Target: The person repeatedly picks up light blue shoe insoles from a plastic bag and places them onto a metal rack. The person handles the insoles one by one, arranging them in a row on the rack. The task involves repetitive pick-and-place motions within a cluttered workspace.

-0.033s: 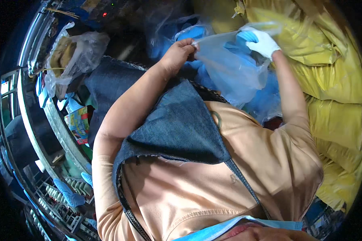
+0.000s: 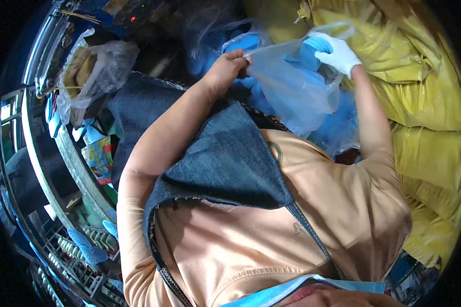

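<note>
My bare left hand point(image 2: 229, 70) pinches one edge of a clear plastic bag point(image 2: 305, 94), stretching its rim toward the left. On my right hand point(image 2: 339, 55) is a white glove, and its fingers close on a light-blue curved piece point(image 2: 308, 52) at the bag's mouth. Part of that piece lies behind the clear film, and its full shape is hidden. More bright-blue items point(image 2: 338, 125) in plastic sit below and behind the bag, too blurred to name.
Large yellow sacks point(image 2: 425, 102) are piled along the right. Denim cloth point(image 2: 143, 110) lies beyond my left arm. A crumpled clear bag point(image 2: 110, 64) sits at the far left, above metal rails point(image 2: 82, 163). Blue foot-shaped soles point(image 2: 87, 245) rest on a rack lower left.
My right hand has shifted slightly down and right with the light-blue piece, and the bag's film has moved a little. My left hand keeps its place.
</note>
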### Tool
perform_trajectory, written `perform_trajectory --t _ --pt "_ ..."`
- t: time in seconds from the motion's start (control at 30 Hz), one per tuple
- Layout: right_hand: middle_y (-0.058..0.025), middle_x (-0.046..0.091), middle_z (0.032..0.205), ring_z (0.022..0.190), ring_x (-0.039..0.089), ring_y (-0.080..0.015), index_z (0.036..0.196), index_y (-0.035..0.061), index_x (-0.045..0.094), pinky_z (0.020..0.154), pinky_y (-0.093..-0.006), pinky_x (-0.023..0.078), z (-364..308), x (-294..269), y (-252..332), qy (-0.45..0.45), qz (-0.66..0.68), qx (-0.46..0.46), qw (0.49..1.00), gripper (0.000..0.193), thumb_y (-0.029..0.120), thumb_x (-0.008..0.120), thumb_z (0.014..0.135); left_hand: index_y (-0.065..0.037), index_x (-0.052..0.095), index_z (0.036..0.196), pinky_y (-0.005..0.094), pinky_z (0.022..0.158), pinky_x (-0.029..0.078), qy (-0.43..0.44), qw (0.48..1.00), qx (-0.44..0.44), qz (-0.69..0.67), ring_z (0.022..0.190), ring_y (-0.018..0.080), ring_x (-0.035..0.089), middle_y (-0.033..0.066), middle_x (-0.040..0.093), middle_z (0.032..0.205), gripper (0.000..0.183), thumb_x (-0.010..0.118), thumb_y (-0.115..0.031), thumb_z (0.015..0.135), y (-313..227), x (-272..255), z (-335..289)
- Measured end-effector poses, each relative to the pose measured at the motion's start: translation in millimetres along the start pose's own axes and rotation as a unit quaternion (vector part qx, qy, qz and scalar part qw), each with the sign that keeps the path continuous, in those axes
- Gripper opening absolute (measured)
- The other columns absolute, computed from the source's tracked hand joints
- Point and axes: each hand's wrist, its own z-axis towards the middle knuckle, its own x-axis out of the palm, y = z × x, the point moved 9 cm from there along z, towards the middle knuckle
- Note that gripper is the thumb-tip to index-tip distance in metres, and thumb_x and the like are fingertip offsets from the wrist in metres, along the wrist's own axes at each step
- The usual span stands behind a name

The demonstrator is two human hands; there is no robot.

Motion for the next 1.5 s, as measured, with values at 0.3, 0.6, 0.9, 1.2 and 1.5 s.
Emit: perform_trajectory --t 0.3,0.6,0.9,1.2,1.5 --pt "-0.0089 0.063 0.126 0.114 0.058 -0.0148 0.131 0.0009 0.057 0.101 -0.0299 0.044 -12 -120 140 -0.099 0.319 -0.105 0.937 0.052 0.007 0.066 0.081 0.002 0.063 0.1 0.0377 0.073 0.051 -0.169 0.933 0.127 0.291 0.079 0.025 0.063 0.0157 0.067 0.088 0.047 0.056 -0.045 0.096 -72 1 -45" --pt "-0.0095 0.061 0.126 0.122 0.056 -0.0313 0.118 0.0129 0.063 0.1 -0.0437 0.046 -36 -49 346 -0.022 -0.096 -0.515 0.852 0.042 0.016 0.069 0.077 -0.002 0.049 0.132 0.0485 0.103 0.046 0.071 0.902 0.155 -0.398 0.113 0.0322 0.061 0.0165 0.062 0.122 0.06 0.064 -0.044 0.092 -133 5 -86" --pt "-0.0169 0.046 0.145 0.136 0.044 -0.0299 0.143 0.0012 0.042 0.115 -0.0416 0.031 18 -70 333 -0.022 0.28 -0.291 0.915 0.067 0.002 0.057 0.077 0.0 0.043 0.136 0.0498 0.104 0.041 -0.064 0.906 0.362 -0.209 0.113 0.0326 0.058 0.0166 0.058 0.124 0.069 0.07 -0.033 0.081 -187 -52 -171" --pt "-0.0078 0.056 0.128 0.114 0.053 -0.0178 0.14 0.0021 0.044 0.101 -0.0323 0.041 72 16 335 0.048 0.637 -0.18 0.748 0.06 0.036 0.065 0.094 -0.001 0.035 0.14 0.0338 0.102 0.038 -0.183 0.853 0.485 0.058 0.118 0.0194 0.051 0.0123 0.053 0.126 0.075 0.077 -0.023 0.082 -205 -25 -217" --pt "-0.0067 0.057 0.123 0.11 0.053 -0.0152 0.135 0.0023 0.048 0.092 -0.0316 0.046 74 33 346 0.014 0.652 -0.162 0.74 0.042 0.027 0.052 0.101 -0.002 0.028 0.139 0.0339 0.098 0.039 -0.337 0.75 0.541 0.177 0.111 0.0185 0.049 0.0127 0.05 0.12 0.063 0.066 -0.019 0.092 -193 -26 -237"
